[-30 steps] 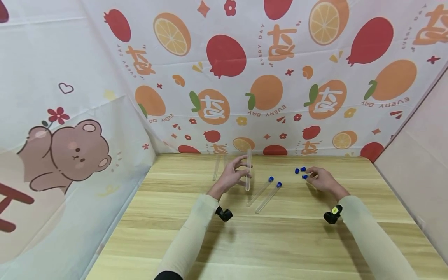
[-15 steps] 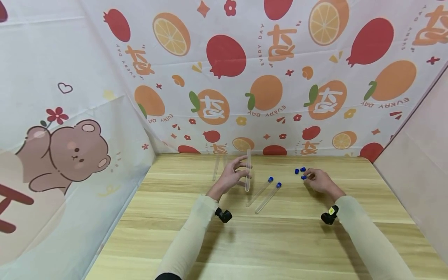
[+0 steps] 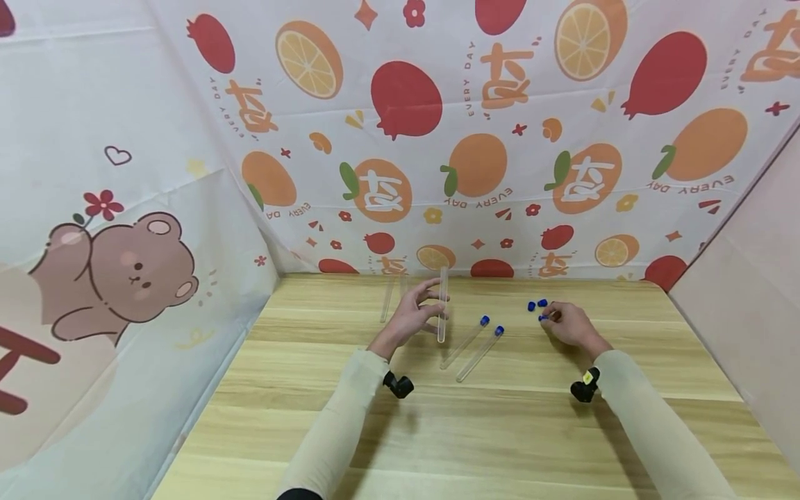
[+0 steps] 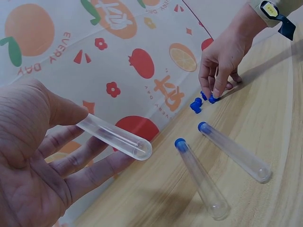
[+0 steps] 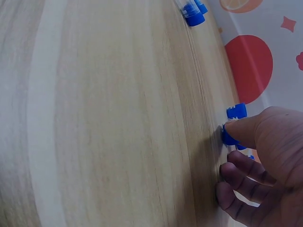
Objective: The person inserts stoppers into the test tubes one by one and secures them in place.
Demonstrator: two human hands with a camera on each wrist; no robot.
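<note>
“Pale wood tops the table [image 3: 350,444]. Going from the left, what comes before the two blue-capped tubes [image 3: 480,355]?”

“An uncapped tube [image 3: 386,300] at the back, well left of them. Then the left hand [image 3: 410,310], just left of the capped pair, pinching a clear tube [image 4: 116,136] nearly upright, raised off the table, rounded end down.”

“Has any of that moved?”

“Barely; hand and clear tube match the view a second ago. The capped pair also lies as it was, slanting side by side.”

“And right of the pair?”

“Two loose caps [image 3: 542,303], blue, unmoved. Just in front of them is a third cap [image 5: 229,136].”

“And the right hand [image 3: 570,324]?”

“There's the change: it has slid slightly toward the capped pair, and less of the third cap shows now. Thumb and finger pinch it; whether it's lifted, I can't tell.”
</note>
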